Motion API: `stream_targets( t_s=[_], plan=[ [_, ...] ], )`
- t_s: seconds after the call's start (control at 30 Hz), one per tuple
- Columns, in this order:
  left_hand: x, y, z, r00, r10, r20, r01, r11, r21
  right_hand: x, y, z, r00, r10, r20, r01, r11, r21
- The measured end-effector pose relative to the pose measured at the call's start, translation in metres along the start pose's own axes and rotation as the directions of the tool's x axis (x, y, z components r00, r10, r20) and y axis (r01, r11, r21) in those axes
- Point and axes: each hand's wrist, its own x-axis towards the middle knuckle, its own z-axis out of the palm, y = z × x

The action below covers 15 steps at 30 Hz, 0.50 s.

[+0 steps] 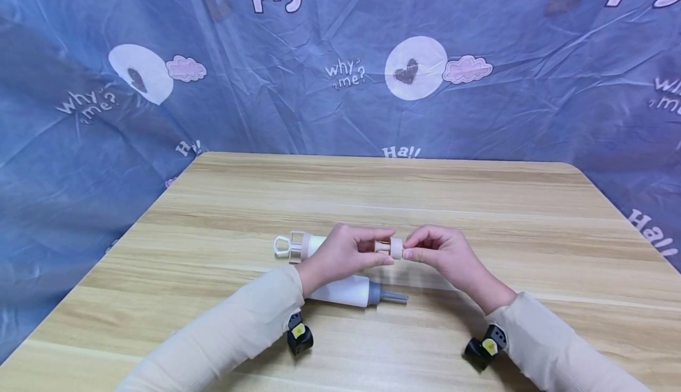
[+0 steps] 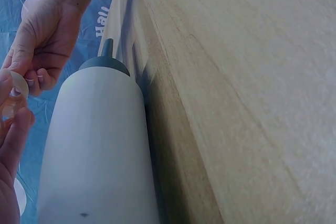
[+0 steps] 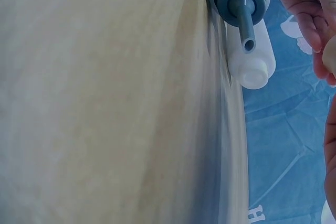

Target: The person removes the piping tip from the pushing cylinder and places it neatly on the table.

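Between my two hands is a small beige cap (image 1: 396, 248) with a narrow, see-through stem part on its left side. My left hand (image 1: 348, 253) holds it from the left, thumb and fingers on either side of the stem part. From the right, the thumb and index finger of my right hand (image 1: 447, 256) pinch the cap's end. A white squeeze bottle (image 1: 343, 291) with a grey nozzle (image 1: 393, 296) lies on its side, partly below my left hand. Behind that hand lies a second white bottle (image 3: 252, 51), its middle hidden in the head view.
A beige open frame with a white ring handle (image 1: 282, 246) sits at the second bottle's left end. Everything lies on a wood-grain table (image 1: 175, 250). Beyond its back edge hangs a blue printed cloth (image 1: 298, 114).
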Motion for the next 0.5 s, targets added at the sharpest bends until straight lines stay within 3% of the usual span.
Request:
stream_targets(
  t_s=[0.5],
  plan=[
    [-0.0004,0.0036,-0.0002,0.998,-0.063,-0.011,0.063,0.998,-0.020,-0.0023,-0.0033,-0.0007,0.998,0.051,-0.029,-0.051,0.998,0.022]
  ],
)
